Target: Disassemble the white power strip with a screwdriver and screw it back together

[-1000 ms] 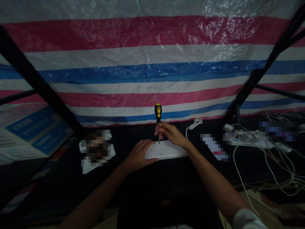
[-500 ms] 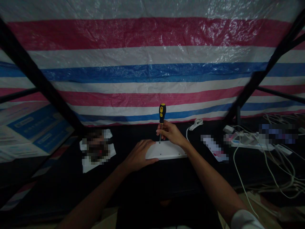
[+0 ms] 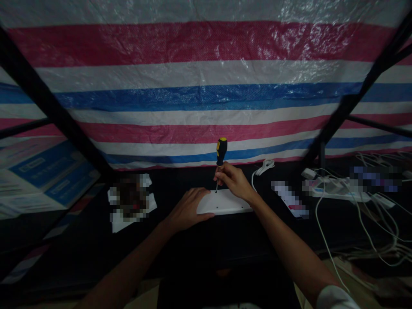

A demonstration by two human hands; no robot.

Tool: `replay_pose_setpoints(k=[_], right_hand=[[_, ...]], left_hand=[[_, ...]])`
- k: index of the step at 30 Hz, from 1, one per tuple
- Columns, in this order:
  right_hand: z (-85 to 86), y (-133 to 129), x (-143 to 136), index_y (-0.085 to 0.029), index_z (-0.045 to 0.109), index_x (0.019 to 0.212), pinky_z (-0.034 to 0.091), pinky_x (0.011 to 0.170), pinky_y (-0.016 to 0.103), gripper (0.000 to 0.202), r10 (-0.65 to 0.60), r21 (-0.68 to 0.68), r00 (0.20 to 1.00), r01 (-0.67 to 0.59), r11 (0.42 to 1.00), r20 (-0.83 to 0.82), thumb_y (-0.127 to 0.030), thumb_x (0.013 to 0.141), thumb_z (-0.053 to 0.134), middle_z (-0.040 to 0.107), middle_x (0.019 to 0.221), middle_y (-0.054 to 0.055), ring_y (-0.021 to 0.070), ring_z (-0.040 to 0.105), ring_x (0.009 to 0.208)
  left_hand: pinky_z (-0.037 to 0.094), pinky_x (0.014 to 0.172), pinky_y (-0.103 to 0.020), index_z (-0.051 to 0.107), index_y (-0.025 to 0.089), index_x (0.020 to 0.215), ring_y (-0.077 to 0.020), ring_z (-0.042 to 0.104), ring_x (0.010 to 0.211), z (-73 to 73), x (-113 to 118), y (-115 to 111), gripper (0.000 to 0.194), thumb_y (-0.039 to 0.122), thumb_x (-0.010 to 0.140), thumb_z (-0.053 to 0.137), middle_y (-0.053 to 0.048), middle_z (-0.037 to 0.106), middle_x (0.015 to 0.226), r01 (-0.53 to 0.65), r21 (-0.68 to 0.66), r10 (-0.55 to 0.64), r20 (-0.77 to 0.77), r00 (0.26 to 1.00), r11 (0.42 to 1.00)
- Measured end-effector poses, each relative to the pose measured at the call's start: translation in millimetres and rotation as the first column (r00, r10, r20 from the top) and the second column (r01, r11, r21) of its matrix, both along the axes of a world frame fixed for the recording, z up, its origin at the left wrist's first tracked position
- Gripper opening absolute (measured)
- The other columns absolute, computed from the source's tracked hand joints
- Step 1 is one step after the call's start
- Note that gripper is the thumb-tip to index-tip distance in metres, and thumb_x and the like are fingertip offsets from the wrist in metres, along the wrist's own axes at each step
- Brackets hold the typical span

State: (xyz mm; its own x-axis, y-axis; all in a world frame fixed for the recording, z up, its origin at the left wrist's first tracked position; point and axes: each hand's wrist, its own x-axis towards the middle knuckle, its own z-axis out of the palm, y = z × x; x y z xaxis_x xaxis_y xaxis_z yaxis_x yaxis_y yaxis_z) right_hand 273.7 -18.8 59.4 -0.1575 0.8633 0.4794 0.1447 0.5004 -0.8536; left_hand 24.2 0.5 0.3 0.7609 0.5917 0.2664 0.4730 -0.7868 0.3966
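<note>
A white power strip lies with its underside up, small screw holes showing in it. My left hand is closed around its left end, thumb along the near edge and fingers over the far one. The fingers of my right hand pinch the shaft of a screwdriver with a black and yellow handle. It stands nearly upright, leaning slightly right, its tip at a hole near the strip's far edge. My right wrist hides the strip's right end.
A white cord lies coiled behind my right hand. To the right are a phone-like blurred item and another power strip with tangled cables. On the left sit a blurred item on white paper and blue-white boxes. Striped sheeting hangs behind.
The screwdriver has turned about its axis, its yellow patches now facing left. Its handle leans a little further right. My right hand has shifted slightly right; my left hand stays put.
</note>
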Motion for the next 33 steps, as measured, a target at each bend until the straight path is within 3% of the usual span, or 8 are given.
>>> replay_pose_setpoints(k=[5,9,14,23,26,30,33], right_hand=[[12.6,-29.1,-3.5,-0.023,0.061,0.105,0.054,0.067,0.025,0.026,0.029,0.024,0.992,-0.032,0.999,0.126,-0.047,0.111,0.053,0.071,0.086,0.001,0.0130,0.066,0.068],[10.2,-44.1,-7.0,-0.022,0.062,0.104,0.054,0.068,0.025,0.028,0.039,0.039,0.976,-0.048,0.998,0.215,-0.046,0.112,0.049,0.071,0.087,0.002,0.0134,0.067,0.071],[6.8,-47.2,-7.3,-0.021,0.064,0.106,0.053,0.072,0.025,0.026,0.052,0.032,0.972,-0.061,0.998,0.231,-0.042,0.113,0.049,0.071,0.090,0.002,0.0134,0.067,0.074],[19.3,-45.8,0.8,-0.019,0.071,0.102,0.053,0.079,0.029,0.034,0.205,-0.086,0.955,-0.191,0.978,0.214,-0.045,0.112,0.051,0.069,0.088,0.003,0.0148,0.065,0.080],[15.4,-41.3,-0.4,-0.019,0.069,0.097,0.052,0.070,0.027,0.035,0.189,-0.145,0.970,-0.167,0.975,0.154,-0.052,0.107,0.059,0.069,0.089,0.003,0.0139,0.062,0.073],[7.0,-33.8,-5.0,-0.020,0.062,0.091,0.045,0.054,0.023,0.043,0.027,-0.180,0.992,-0.004,0.984,0.124,-0.056,0.086,0.085,0.062,0.075,-0.004,0.0110,0.055,0.060],[2.5,-32.0,-7.3,-0.020,0.065,0.101,0.045,0.051,0.021,0.046,0.028,-0.198,0.990,0.000,0.980,0.138,-0.055,0.083,0.088,0.063,0.079,-0.004,0.0100,0.055,0.059]], left_hand=[[0.043,0.116,-0.050,0.054,0.026,0.148,-0.0344,0.054,0.134,2.8,0.8,-1.2,0.071,0.062,0.092,0.076,-0.011,0.059,0.147,0.010,-0.007,-0.010,-0.001,1.000,1.000],[0.041,0.117,-0.051,0.053,0.026,0.148,-0.0346,0.054,0.135,1.7,0.7,-0.4,0.071,0.063,0.093,0.075,-0.011,0.060,0.147,0.029,-0.016,-0.029,0.008,1.000,0.999],[0.042,0.115,-0.050,0.053,0.026,0.148,-0.0347,0.056,0.134,-0.6,0.2,0.7,0.071,0.065,0.092,0.075,-0.011,0.060,0.146,0.039,-0.006,-0.039,0.010,0.999,0.999],[0.042,0.114,-0.049,0.050,0.027,0.150,-0.0345,0.055,0.134,-5.9,0.2,3.1,0.074,0.062,0.091,0.078,-0.010,0.059,0.147,0.036,0.002,-0.036,0.019,0.999,0.999],[0.042,0.114,-0.049,0.051,0.025,0.148,-0.0342,0.056,0.133,-5.8,0.4,3.4,0.074,0.063,0.091,0.078,-0.011,0.061,0.146,0.032,-0.001,-0.032,0.005,0.999,0.999],[0.044,0.113,-0.050,0.054,0.025,0.146,-0.0343,0.057,0.131,-2.6,0.9,1.8,0.071,0.065,0.091,0.076,-0.011,0.061,0.144,0.021,0.001,-0.021,-0.003,1.000,1.000],[0.043,0.114,-0.050,0.053,0.025,0.148,-0.0341,0.056,0.132,-0.1,1.1,0.6,0.072,0.064,0.092,0.075,-0.011,0.060,0.147,0.030,-0.001,-0.030,-0.001,1.000,1.000]])
